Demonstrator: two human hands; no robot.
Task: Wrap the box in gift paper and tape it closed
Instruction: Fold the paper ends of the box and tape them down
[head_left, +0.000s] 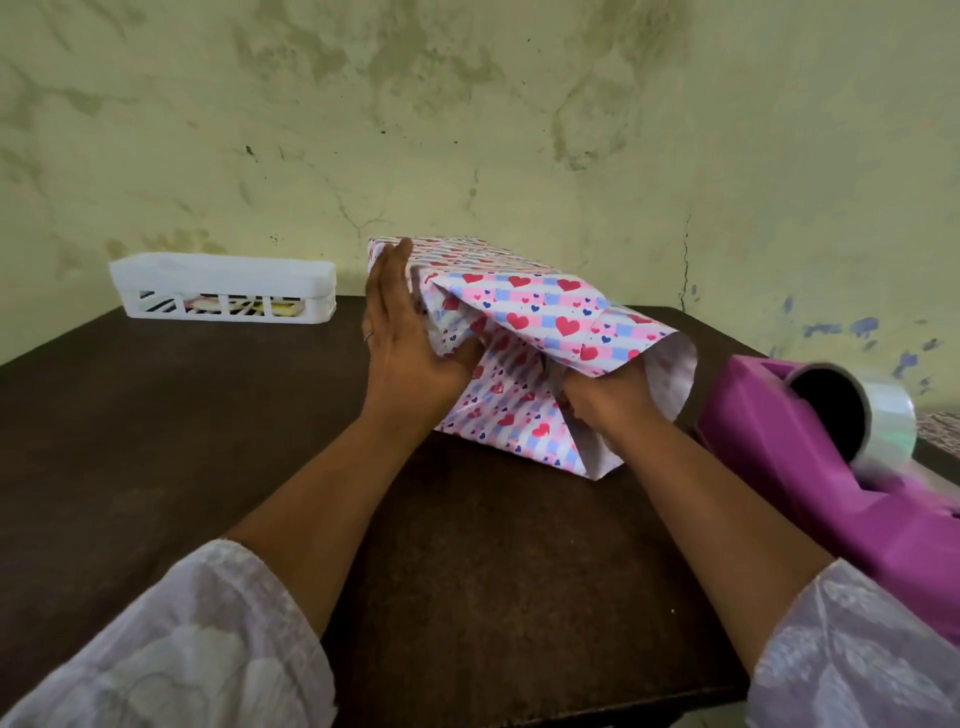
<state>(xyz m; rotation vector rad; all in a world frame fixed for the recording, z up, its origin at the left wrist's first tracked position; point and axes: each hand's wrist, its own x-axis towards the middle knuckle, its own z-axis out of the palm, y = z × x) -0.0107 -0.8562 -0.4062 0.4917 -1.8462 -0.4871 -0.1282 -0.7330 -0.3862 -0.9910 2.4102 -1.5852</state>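
Note:
The box (467, 254) stands on the dark table, covered in white-and-pink gift paper (540, 312) printed with red and blue hearts. Its near end is open, with loose flaps hanging toward me. My left hand (410, 343) lies flat against the left side of the wrapped box, fingers straight, thumb pressing the left flap inward. My right hand (608, 400) is tucked under the drooping top flap at the open end, fingers closed on a paper fold. The box itself is hidden by the paper.
A purple tape dispenser (810, 467) with a roll of clear tape (878, 421) sits at the right, close to my right forearm. A white slotted plastic basket (223, 286) stands at the back left against the wall. The brown table (156, 415) stretches between.

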